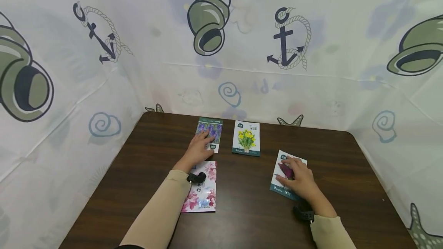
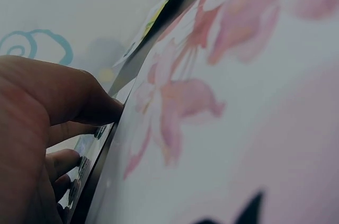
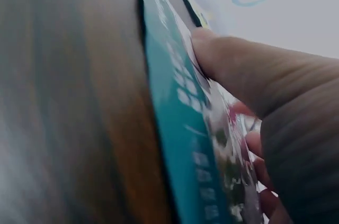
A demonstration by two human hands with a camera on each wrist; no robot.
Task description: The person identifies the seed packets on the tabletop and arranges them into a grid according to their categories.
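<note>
My left hand (image 1: 198, 151) rests on a seed packet with purple flowers (image 1: 215, 124), its fingers spread over the picture. Beneath that wrist lies a larger white packet with pink flowers (image 1: 207, 197); its blossoms fill much of the left wrist view. On the right, my right hand (image 1: 302, 178) touches a seed packet with a dark red beet-like picture (image 1: 278, 168), which lies slanted on the table. In the right wrist view, the thumb (image 3: 212, 54) presses near the packet's teal lower band (image 3: 177, 123). Both hands partly cover the packets under them.
Between the two hands, farther back, lies a seed packet with yellow flowers (image 1: 246, 139). All packets lie on a dark brown wooden table (image 1: 249, 203). A white cloth with shells and anchors (image 1: 242, 80) hangs behind and at both sides. Each wrist wears a black band.
</note>
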